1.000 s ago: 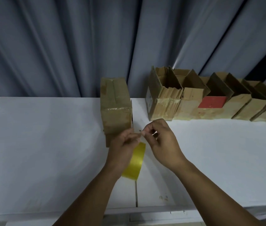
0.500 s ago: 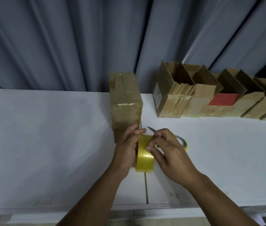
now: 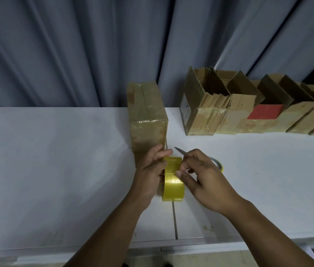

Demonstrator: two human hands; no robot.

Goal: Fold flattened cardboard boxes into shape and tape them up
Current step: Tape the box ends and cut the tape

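While left hand (image 3: 148, 174) grips tape (image 3: 173, 187), right hand (image 3: 206, 180) pinches

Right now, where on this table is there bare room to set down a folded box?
Widest bare patch: table left of the taped box and left hand. Another lies right of the right hand, in front of the open boxes. Crowded: centre, around the tape roll, blade and second tape ring.

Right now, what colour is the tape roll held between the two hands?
Yellow and slightly see-through. The tape roll shows best in the head view, the only one.
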